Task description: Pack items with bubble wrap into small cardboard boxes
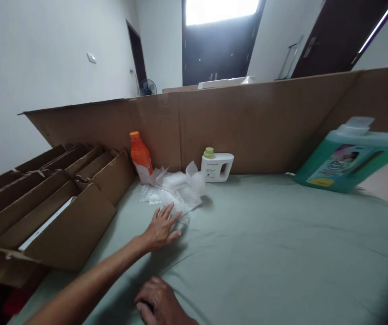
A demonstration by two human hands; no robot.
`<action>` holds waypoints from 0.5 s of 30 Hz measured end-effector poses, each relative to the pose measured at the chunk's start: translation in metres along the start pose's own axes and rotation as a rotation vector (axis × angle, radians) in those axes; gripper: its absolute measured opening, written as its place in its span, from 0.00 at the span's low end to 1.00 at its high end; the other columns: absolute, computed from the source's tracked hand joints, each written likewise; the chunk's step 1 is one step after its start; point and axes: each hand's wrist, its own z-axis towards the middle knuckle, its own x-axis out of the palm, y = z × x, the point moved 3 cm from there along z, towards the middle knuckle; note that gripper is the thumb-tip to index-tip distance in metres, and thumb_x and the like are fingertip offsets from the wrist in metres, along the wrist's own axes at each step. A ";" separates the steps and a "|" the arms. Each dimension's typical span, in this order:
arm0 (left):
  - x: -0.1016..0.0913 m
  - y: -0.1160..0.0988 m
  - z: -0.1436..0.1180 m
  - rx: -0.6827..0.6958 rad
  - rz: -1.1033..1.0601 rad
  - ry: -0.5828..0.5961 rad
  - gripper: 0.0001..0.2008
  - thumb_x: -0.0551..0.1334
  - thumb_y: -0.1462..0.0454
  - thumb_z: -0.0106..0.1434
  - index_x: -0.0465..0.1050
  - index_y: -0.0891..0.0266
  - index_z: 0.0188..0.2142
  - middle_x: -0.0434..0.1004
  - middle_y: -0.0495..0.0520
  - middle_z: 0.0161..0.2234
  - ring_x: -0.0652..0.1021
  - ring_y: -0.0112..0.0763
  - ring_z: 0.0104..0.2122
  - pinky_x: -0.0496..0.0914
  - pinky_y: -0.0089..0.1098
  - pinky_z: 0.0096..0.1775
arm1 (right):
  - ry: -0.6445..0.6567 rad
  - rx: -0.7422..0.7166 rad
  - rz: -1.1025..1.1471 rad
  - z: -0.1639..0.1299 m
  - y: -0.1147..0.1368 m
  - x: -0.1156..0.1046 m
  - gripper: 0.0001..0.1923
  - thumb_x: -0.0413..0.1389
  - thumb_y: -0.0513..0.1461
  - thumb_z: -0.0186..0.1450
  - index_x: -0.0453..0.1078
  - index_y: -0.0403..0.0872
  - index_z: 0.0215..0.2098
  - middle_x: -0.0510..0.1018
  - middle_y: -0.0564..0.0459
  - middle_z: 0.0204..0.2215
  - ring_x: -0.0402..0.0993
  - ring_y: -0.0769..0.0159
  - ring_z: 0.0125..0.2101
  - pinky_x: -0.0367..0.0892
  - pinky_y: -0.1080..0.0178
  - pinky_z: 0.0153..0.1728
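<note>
Left hand (162,228) flat — touching bubble wrap (172,192).

Orange bottle (140,155) with white label at ten o'clock, white jug (217,167) with pale green cap at twelve, teal-green jug (351,155) with colourful label at two, clear bubble wrap (172,189), grey-green sheet (265,243), brown cardboard boxes (45,203)

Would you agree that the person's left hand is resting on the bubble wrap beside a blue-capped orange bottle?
Not quite: the orange bottle has an orange cap, not a blue one. The head view shows it. The rest holds: the left hand rests on the bubble wrap beside that bottle.
</note>
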 end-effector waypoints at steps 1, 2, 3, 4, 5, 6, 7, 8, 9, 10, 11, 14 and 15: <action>0.017 0.001 -0.014 -0.026 -0.012 0.007 0.34 0.52 0.44 0.68 0.54 0.49 0.70 0.46 0.63 0.72 0.52 0.51 0.71 0.51 0.58 0.67 | -0.009 0.016 0.004 0.000 0.002 -0.001 0.07 0.58 0.32 0.58 0.76 0.48 0.33 0.84 0.53 0.32 0.77 0.64 0.33 0.68 0.62 0.44; 0.031 0.003 -0.026 -0.057 -0.017 -0.010 0.32 0.52 0.45 0.69 0.55 0.47 0.70 0.49 0.61 0.72 0.53 0.49 0.71 0.51 0.58 0.67 | -0.020 0.028 0.014 0.002 0.005 -0.003 0.07 0.58 0.31 0.58 0.76 0.47 0.32 0.84 0.53 0.32 0.77 0.64 0.33 0.68 0.63 0.43; 0.040 0.005 -0.035 -0.091 -0.025 -0.048 0.31 0.53 0.47 0.69 0.56 0.45 0.69 0.52 0.59 0.71 0.54 0.48 0.70 0.51 0.57 0.67 | -0.031 0.037 0.029 0.004 0.008 -0.005 0.07 0.57 0.31 0.57 0.76 0.47 0.32 0.84 0.52 0.31 0.76 0.64 0.34 0.68 0.63 0.42; 0.045 0.008 -0.042 -0.119 -0.035 -0.100 0.29 0.54 0.48 0.69 0.57 0.45 0.68 0.54 0.59 0.71 0.55 0.48 0.70 0.51 0.56 0.68 | -0.037 0.044 0.053 0.006 0.011 -0.008 0.08 0.57 0.30 0.57 0.76 0.47 0.31 0.84 0.52 0.32 0.76 0.63 0.34 0.68 0.63 0.41; 0.048 0.010 -0.046 -0.139 -0.046 -0.154 0.29 0.54 0.49 0.69 0.59 0.46 0.68 0.56 0.59 0.70 0.57 0.48 0.70 0.51 0.55 0.68 | -0.041 0.053 0.080 0.009 0.015 -0.011 0.08 0.57 0.30 0.57 0.76 0.46 0.31 0.83 0.51 0.32 0.76 0.63 0.35 0.68 0.63 0.41; 0.049 0.012 -0.048 -0.152 -0.060 -0.201 0.28 0.55 0.50 0.69 0.60 0.48 0.67 0.57 0.60 0.70 0.58 0.48 0.69 0.52 0.55 0.68 | -0.038 0.061 0.104 0.012 0.019 -0.016 0.08 0.56 0.30 0.58 0.76 0.46 0.30 0.83 0.51 0.31 0.76 0.63 0.35 0.68 0.62 0.42; 0.050 0.013 -0.049 -0.161 -0.074 -0.234 0.28 0.54 0.51 0.70 0.62 0.51 0.67 0.58 0.62 0.69 0.59 0.48 0.69 0.53 0.54 0.68 | -0.036 0.072 0.131 0.015 0.025 -0.023 0.08 0.56 0.31 0.59 0.76 0.46 0.30 0.83 0.51 0.31 0.76 0.63 0.35 0.69 0.62 0.42; 0.049 0.014 -0.048 -0.167 -0.085 -0.255 0.27 0.54 0.52 0.70 0.63 0.55 0.66 0.58 0.64 0.69 0.60 0.49 0.68 0.54 0.54 0.67 | -0.053 0.085 0.169 0.015 0.032 -0.034 0.08 0.56 0.31 0.60 0.77 0.46 0.30 0.84 0.51 0.31 0.77 0.63 0.34 0.69 0.61 0.42; 0.048 0.015 -0.048 -0.175 -0.090 -0.270 0.26 0.54 0.53 0.71 0.65 0.58 0.65 0.60 0.65 0.68 0.61 0.50 0.68 0.55 0.54 0.67 | -0.091 0.092 0.223 0.014 0.042 -0.049 0.08 0.56 0.32 0.61 0.77 0.47 0.32 0.84 0.51 0.32 0.78 0.63 0.35 0.70 0.61 0.43; 0.047 0.015 -0.047 -0.182 -0.092 -0.282 0.25 0.54 0.54 0.70 0.67 0.60 0.63 0.61 0.66 0.67 0.62 0.50 0.67 0.55 0.54 0.67 | -0.143 0.092 0.287 0.009 0.054 -0.066 0.08 0.56 0.34 0.63 0.77 0.48 0.34 0.84 0.52 0.33 0.78 0.62 0.36 0.71 0.61 0.43; 0.046 0.015 -0.047 -0.188 -0.096 -0.294 0.24 0.55 0.56 0.70 0.68 0.62 0.62 0.63 0.66 0.66 0.63 0.50 0.67 0.56 0.54 0.66 | -0.232 0.086 0.370 0.001 0.067 -0.088 0.08 0.56 0.35 0.65 0.78 0.49 0.37 0.84 0.51 0.36 0.79 0.62 0.39 0.71 0.60 0.45; 0.043 0.013 -0.047 -0.206 -0.108 -0.333 0.22 0.60 0.59 0.67 0.71 0.62 0.59 0.67 0.65 0.64 0.66 0.48 0.65 0.58 0.51 0.66 | -0.321 -0.046 0.492 -0.040 0.104 -0.151 0.08 0.56 0.43 0.70 0.76 0.56 0.46 0.82 0.51 0.42 0.78 0.59 0.45 0.74 0.57 0.46; 0.042 0.013 -0.047 -0.213 -0.112 -0.345 0.22 0.62 0.59 0.66 0.72 0.62 0.58 0.68 0.65 0.64 0.67 0.48 0.64 0.58 0.50 0.66 | -0.308 -0.065 0.465 -0.056 0.112 -0.169 0.08 0.57 0.44 0.70 0.75 0.57 0.47 0.80 0.50 0.45 0.77 0.59 0.46 0.74 0.57 0.45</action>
